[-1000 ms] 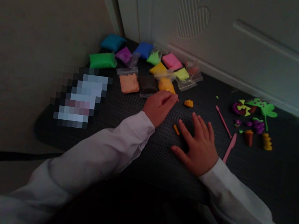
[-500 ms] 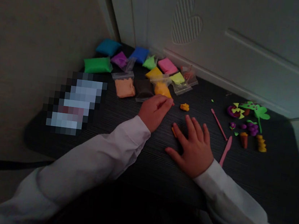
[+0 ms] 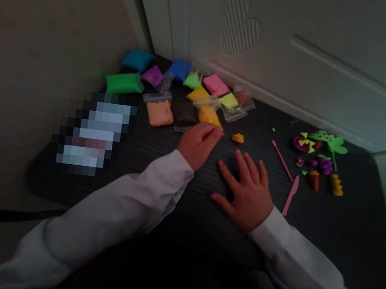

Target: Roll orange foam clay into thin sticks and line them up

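Note:
My right hand (image 3: 245, 188) lies flat on the dark table (image 3: 344, 228) with its fingers spread; the small orange clay roll seen earlier is hidden under it. My left hand (image 3: 198, 143) rests curled beside an orange clay bag (image 3: 209, 115), fingertips pinched together on something too small to make out. A small orange clay lump (image 3: 238, 138) sits just beyond both hands.
Several bags of coloured clay (image 3: 171, 90) lie at the table's back left. A pink stick (image 3: 282, 160) and a pink plastic knife (image 3: 291, 195) lie right of my right hand. Small clay figures (image 3: 321, 155) stand at the right. A white door (image 3: 296, 44) is behind the table.
My right hand has slid left and slightly toward me over the small orange roll, which now is covered. My left hand has stayed by the orange bag.

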Tool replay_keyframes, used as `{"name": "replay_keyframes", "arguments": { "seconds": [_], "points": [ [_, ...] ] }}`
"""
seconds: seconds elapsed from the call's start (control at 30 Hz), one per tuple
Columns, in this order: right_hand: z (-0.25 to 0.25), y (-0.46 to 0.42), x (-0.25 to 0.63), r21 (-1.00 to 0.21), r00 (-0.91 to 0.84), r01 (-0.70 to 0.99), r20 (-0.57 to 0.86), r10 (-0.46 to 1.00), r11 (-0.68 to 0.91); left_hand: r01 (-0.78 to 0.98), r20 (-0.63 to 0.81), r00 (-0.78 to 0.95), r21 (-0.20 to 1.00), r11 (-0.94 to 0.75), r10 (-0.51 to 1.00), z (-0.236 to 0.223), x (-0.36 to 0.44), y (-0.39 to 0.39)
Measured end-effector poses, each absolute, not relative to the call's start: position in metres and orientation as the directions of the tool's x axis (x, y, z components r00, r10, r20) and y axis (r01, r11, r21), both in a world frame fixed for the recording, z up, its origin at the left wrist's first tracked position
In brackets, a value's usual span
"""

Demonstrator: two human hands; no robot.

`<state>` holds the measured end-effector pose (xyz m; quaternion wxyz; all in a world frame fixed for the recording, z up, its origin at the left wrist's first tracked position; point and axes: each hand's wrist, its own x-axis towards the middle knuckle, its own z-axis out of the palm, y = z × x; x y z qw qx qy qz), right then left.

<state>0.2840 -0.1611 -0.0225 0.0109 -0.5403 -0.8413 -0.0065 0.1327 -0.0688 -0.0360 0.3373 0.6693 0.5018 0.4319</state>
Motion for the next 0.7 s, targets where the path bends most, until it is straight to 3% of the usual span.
{"name": "replay_keyframes", "arguments": {
  "seconds": [0.07, 0.2, 0.33, 0.47, 0.57, 0.7],
  "points": [
    [-0.0218, -0.1607, 0.2843, 0.0, -0.376, 0.927, 0.033, 0.926, 0.376, 0.38, 0.241, 0.126, 0.885, -0.271, 0.962, -0.0361, 0.1325, -0.0689],
    [-0.0213, -0.1609, 0.2827, -0.037, -0.441, 0.897, -0.009, 0.897, 0.441, 0.391, 0.236, 0.135, 0.88, -0.271, 0.962, -0.0359, 0.1316, -0.0693],
    [-0.022, -0.1608, 0.283, -0.025, -0.375, 0.927, 0.02, 0.927, 0.375, 0.399, 0.227, 0.123, 0.88, -0.257, 0.966, -0.0364, 0.1308, -0.0691],
    [-0.0225, -0.1614, 0.2846, -0.077, -0.438, 0.897, -0.011, 0.899, 0.436, 0.401, 0.213, 0.124, 0.883, -0.245, 0.969, -0.0369, 0.1312, -0.0692],
    [-0.023, -0.1612, 0.2848, -0.06, -0.326, 0.943, 0.021, 0.945, 0.326, 0.395, 0.214, 0.118, 0.886, -0.244, 0.97, -0.0374, 0.1316, -0.0693],
    [-0.0233, -0.1613, 0.2839, -0.09, -0.45, 0.891, -0.028, 0.893, 0.446, 0.376, 0.214, 0.103, 0.896, -0.237, 0.971, -0.0385, 0.1316, -0.0692]
  ]
}}
